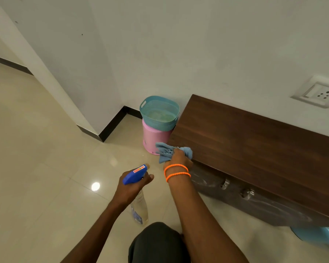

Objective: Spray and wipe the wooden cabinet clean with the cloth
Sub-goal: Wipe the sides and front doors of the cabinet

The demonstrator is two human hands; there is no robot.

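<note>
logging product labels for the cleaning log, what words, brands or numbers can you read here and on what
No text is readable.
Red sticker on the spray bottle's blue trigger head: too small and blurred to read.
Blue label low on the spray bottle: blurred, unreadable.
Wall socket: no lettering visible.

Under me is a glossy beige tiled floor (46,149). The dark wooden cabinet (254,149) stands on it against the wall — just beside its left end a pink bin (154,139) with a teal basket (160,112) on top. My knee (156,242) is low over the tiles too.
</note>
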